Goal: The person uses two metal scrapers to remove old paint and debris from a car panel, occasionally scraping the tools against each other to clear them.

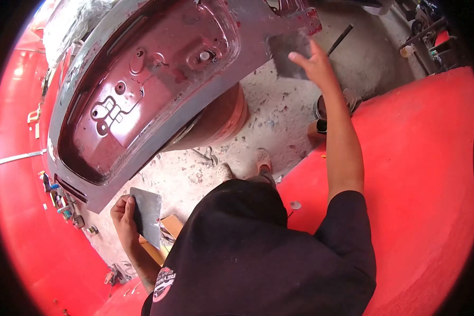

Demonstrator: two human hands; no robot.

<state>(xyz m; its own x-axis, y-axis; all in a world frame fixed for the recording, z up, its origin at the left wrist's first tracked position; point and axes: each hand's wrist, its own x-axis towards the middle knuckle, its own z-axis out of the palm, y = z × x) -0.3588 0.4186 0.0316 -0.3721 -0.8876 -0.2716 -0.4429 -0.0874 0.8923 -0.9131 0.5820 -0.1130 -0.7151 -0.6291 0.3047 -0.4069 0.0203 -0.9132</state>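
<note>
A car body panel (pixel 195 89), maroon inside with a dull grey border, spans the upper left and looks like a trunk lid. My right hand (pixel 316 66) is at its upper right end, thumb on top of a dark grey square sheet (pixel 287 55) that looks like sandpaper. That sheet overlaps the panel's edge; whether it touches cannot be made out. Lower left, below the panel's near corner, my left hand (pixel 124 216) pinches a second grey sheet (pixel 148 213), also like sandpaper, tilted upright. The fingers behind each sheet are partly hidden.
A round drum-like stand (pixel 229 118) is under the panel. Red walls (pixel 416 158) curve around the work area. Small tools and cans (pixel 63 205) lie along the left wall. A cardboard box (pixel 172 225) is beside my left hand. A dark rod (pixel 341 39) is beyond my right hand.
</note>
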